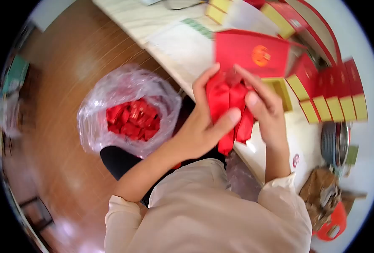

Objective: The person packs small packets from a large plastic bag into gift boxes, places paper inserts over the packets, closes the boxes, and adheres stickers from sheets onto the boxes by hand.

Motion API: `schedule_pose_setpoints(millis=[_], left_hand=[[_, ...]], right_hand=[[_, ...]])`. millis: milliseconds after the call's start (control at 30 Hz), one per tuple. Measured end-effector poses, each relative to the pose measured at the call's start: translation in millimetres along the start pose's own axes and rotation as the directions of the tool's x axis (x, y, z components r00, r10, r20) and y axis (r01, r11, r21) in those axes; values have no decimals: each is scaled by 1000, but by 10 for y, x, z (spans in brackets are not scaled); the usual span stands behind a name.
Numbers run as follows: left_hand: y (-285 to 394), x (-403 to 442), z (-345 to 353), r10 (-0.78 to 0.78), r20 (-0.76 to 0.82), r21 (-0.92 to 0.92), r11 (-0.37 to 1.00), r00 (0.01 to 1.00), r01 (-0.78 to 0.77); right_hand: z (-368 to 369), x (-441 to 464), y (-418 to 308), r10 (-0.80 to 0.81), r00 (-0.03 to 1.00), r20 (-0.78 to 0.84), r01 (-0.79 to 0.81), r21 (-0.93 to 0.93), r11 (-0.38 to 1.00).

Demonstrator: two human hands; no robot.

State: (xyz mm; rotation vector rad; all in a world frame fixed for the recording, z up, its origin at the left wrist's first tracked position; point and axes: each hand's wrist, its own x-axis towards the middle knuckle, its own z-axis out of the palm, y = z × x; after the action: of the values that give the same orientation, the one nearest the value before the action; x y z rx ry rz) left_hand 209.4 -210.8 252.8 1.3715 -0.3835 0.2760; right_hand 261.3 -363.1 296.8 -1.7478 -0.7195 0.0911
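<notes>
Between both hands, in front of my chest, hang several shiny red packets [230, 105], upright and side by side. My left hand [208, 120] is closed round their left side, thumb across the front. My right hand [267, 101] grips them from the right, thumb and fingers bent against the edge. Just beyond the packets, an open red box [248, 52] with a gold emblem on its lid stands on the table; its yellow inner tray [284, 93] shows partly behind my right hand.
A clear plastic bag [92, 114] of red packets [133, 119] is at the left, beside my knee. Red and yellow boxes [334, 90] stand in a row on the table [170, 63] at right. Nearer are a metal container [334, 143] and a brown bag [319, 194].
</notes>
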Motion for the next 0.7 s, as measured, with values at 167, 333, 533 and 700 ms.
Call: schedule_pose_setpoints(millis=[167,333,533,700], left_hand=[[-236,793,689,-13,144,154,988,990,-9],[-827,1247,1162,240,112,614,746,964,-257],[-1033,1057,1074,-4,47,821,570,999,-36],[-962,954,938,-143,120,876,482,983,-37]], right_hand=[[-838,-44,58,97,946,-310,-82,62,995],[-1418,-17,516,300,850,-433,-194,274,942],[-1397,-107,1013,508,846,-161,-415,398,818],[-1318,-161,1171,487,863,-135,-397,418,817]])
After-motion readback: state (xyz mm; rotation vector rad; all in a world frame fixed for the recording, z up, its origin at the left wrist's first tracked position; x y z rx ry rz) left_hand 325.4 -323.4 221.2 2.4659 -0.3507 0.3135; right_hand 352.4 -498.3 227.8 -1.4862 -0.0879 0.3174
